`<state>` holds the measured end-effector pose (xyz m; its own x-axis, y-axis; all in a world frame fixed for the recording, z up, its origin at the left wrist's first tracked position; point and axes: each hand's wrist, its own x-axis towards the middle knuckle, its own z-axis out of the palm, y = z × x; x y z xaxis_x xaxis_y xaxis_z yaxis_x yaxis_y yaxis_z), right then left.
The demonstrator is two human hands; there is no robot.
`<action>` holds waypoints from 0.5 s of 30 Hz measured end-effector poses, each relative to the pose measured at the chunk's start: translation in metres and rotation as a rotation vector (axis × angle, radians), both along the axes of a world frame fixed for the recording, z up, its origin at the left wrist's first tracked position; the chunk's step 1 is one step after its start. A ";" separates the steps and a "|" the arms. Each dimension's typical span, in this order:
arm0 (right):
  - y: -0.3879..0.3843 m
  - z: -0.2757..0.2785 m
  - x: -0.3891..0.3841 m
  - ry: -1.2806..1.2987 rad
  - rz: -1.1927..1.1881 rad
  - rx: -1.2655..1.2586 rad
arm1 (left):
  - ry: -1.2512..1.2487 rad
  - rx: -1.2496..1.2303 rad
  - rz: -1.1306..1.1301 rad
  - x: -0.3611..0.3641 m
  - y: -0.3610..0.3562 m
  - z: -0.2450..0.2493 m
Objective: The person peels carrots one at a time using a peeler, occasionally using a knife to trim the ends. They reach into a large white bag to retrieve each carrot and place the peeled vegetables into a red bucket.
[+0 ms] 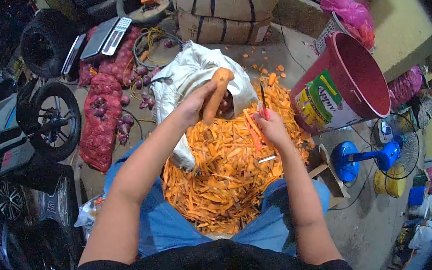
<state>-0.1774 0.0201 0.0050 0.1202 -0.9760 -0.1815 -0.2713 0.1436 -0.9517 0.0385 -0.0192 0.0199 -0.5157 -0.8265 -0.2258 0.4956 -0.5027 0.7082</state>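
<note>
My left hand (201, 104) is wrapped round a large carrot (218, 94), held tilted over the peelings. In my right hand (273, 129) is a knife (262, 95), its dark narrow blade pointing away from me and reddish colour showing at the grip. An orange strip lies against that hand's fingers. Just below it are a red item (257, 140) and a short shiny metal piece (267, 158). A wide heap of carrot peelings (216, 187) spreads between my knees. Behind the carrot stands a white woven sack (170, 95) with its mouth open; its contents are mostly hidden.
A dark red bucket (303, 93) leans at the right of the heap, with a blue fan (346, 161) nearby. Red net bags of onions (101, 125) lie at left, a scale (107, 37) on top. Strapped bales (224, 4) stand behind; a motorbike (30, 205) is far left.
</note>
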 end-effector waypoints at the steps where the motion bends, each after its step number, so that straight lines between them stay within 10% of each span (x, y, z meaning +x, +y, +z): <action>1: 0.001 0.002 0.002 -0.027 0.041 0.025 | -0.068 0.068 0.053 0.001 0.010 0.005; 4: 0.006 -0.001 0.011 -0.119 0.082 0.037 | -0.127 0.173 0.142 0.005 0.047 0.018; 7: 0.008 -0.011 0.016 -0.094 0.075 0.117 | 0.440 0.340 0.265 -0.005 0.065 0.013; 15: 0.010 -0.017 0.026 -0.462 -0.202 0.370 | 0.465 0.423 0.214 -0.010 0.052 0.012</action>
<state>-0.1515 0.0299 -0.0115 0.0867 -0.8700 -0.4853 0.2238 0.4917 -0.8415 0.0290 0.0326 0.0319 -0.4719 -0.8104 -0.3471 0.8219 -0.5469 0.1593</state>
